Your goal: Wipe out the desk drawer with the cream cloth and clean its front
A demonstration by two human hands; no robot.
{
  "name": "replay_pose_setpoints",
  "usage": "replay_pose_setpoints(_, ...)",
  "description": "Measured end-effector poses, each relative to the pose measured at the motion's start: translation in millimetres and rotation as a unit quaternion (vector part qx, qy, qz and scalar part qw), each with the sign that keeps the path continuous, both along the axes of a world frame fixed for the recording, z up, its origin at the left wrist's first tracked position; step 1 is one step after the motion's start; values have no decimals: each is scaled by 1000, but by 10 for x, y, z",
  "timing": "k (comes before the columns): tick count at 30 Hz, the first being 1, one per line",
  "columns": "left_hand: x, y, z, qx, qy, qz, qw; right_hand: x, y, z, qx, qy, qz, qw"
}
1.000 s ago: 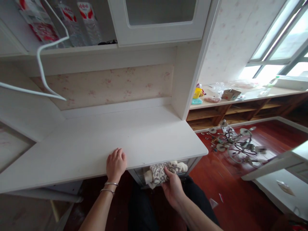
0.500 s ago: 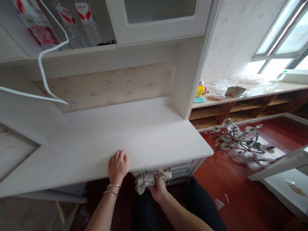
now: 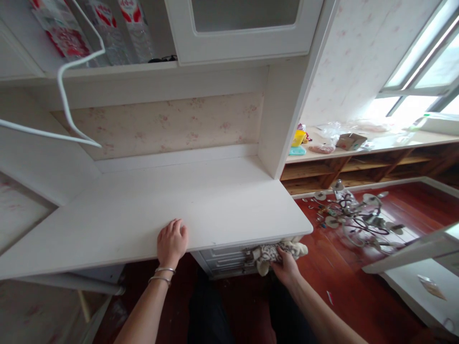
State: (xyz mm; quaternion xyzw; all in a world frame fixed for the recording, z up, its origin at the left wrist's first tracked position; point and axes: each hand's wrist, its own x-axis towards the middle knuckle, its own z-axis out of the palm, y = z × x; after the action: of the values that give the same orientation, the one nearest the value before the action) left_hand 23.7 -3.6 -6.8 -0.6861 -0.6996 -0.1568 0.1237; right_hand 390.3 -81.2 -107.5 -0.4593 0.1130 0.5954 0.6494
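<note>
My left hand [image 3: 172, 242] lies flat on the front edge of the white desk top [image 3: 150, 205], fingers spread, two bangles on the wrist. My right hand [image 3: 286, 265] is below the desk's right end. It grips a leopard-print cloth [image 3: 276, 250] pressed against the white drawer fronts [image 3: 222, 258] under the desk top. Part of the cloth is hidden by my fingers and the desk edge.
A white cabinet door [image 3: 244, 28] and a shelf with plastic bottles [image 3: 107, 28] hang above the desk. A white wire hanger [image 3: 68, 95] sticks out at left. A chandelier [image 3: 355, 215] lies on the red wood floor. A low wooden bench [image 3: 358, 153] holds small items.
My right hand has slid the cloth to the right along the drawer fronts, from the middle toward the desk's right corner. My left hand has stayed on the desk edge.
</note>
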Motion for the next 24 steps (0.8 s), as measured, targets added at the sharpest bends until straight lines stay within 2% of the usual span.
replay_pose_setpoints(5,16,-9,-6,7,13,2,1000,56,-92,529,4,-1,-20,1000)
replay_pose_setpoints(8,13,-8,-23,11,25,-3,1000,-89,-159,767,15,0,1,1000)
replay_pose_setpoints(10,9,-5,-37,15,28,-3,999,-257,-207,856,28,12,18,999)
replay_pose_setpoints(14,6,-2,-51,15,24,-1,1000,-756,-271,911,66,84,72,992)
replay_pose_setpoints(18,9,-7,-41,14,19,-1,1000,-1345,-246,903,83,195,142,967)
replay_pose_setpoints(21,9,-5,-29,12,13,-4,1000,-1694,-191,847,83,225,155,958)
replay_pose_setpoints(24,6,0,-20,9,5,-4,1000,-1884,-149,719,59,224,150,961)
